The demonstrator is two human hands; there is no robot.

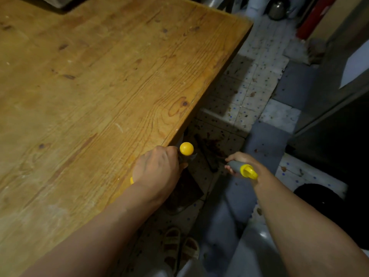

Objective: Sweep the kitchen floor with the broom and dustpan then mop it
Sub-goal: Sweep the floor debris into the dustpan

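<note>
Hands (157,168) (237,162) grip yellow-capped handles (186,148) (242,168) beside knotty wooden table (99,86).

Knotty, scuffed wooden table (99,86)

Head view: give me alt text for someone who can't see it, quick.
Seen from above, a person's left hand grips a yellow-knobbed handle and the right hand grips a grey, yellow-tipped handle beside a wooden table. Between the hands, dark debris lies on speckled floor tiles. Sandalled feet show at the bottom.
</note>
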